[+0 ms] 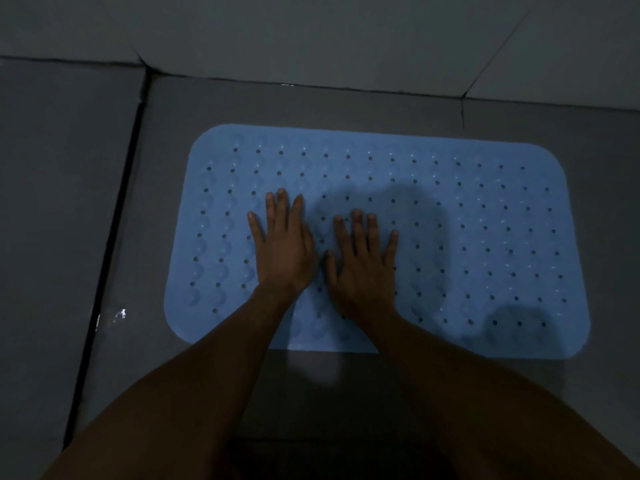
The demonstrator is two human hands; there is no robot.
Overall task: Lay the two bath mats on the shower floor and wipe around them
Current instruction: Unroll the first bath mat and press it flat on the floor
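Blue bath mat [467,237], dotted with rows of small holes and raised bumps, lies flat on the dark grey shower floor [69,237], its far long edge near the joint where the floor meets the pale wall [311,36]. A dark seam in the floor runs just left of the mat, with a small bright fleck beside it. Only this one mat is in view; a second mat and any wiping cloth are not visible, so by my reading the task is at its early laying stage and the wiping has not begun.

On the mat's left half, the left hand [282,251] lies palm down with its fingers [282,209] straight and slightly spread, pointing toward the wall. Just right of it, nearer the mat's middle and almost touching thumb to thumb, the right hand [363,265] lies the same way, its fingers [356,230] extended and fanned. Neither hand grasps anything; both are flat and released, resting or pressing on the mat's surface. The flat palms look meant to push the mat down so it seats against the floor and smooths out, though how hard they bear down cannot be told.

Right of the hands, the mat's right half is uncovered, crossed by soft shadows. Both forearms reach in from the mat's near edge.
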